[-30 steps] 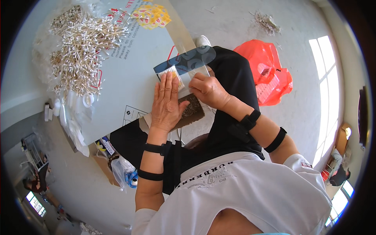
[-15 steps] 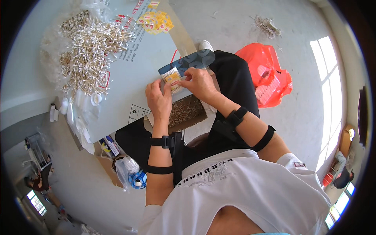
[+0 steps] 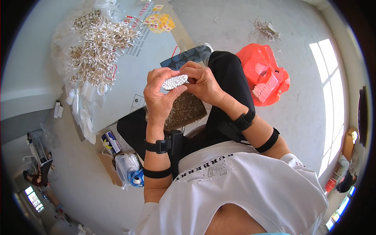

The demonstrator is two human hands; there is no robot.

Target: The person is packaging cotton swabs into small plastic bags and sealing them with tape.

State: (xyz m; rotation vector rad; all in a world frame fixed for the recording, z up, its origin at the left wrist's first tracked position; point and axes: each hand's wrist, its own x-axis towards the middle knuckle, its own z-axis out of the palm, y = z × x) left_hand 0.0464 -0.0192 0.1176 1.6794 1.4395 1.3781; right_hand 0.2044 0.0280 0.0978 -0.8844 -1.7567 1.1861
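Note:
Between my two hands is a bundle of cotton swabs (image 3: 174,82), its white tips facing up toward me in a tight oval. My left hand (image 3: 159,91) grips its left end, thumb along the near side and fingers on the far side. My right hand (image 3: 203,84) pinches the right end. The sides of the bundle are mostly hidden by my fingers. Below my hands, an open cardboard box (image 3: 192,111) holds many loose swabs. A dark patterned strip (image 3: 184,58) lies on the table edge just beyond the hands.
A large heap of loose swabs (image 3: 98,47) covers the table's (image 3: 129,78) left side. Yellow labels (image 3: 159,22) lie at its far edge. On the floor to the right sits a red plastic bag (image 3: 250,58) of packs; an open carton (image 3: 111,168) stands at lower left.
The swab bundle has been lifted off the table edge and tilted, so its tips now face me instead of its yellow-labelled side. Both hands have closed around its ends.

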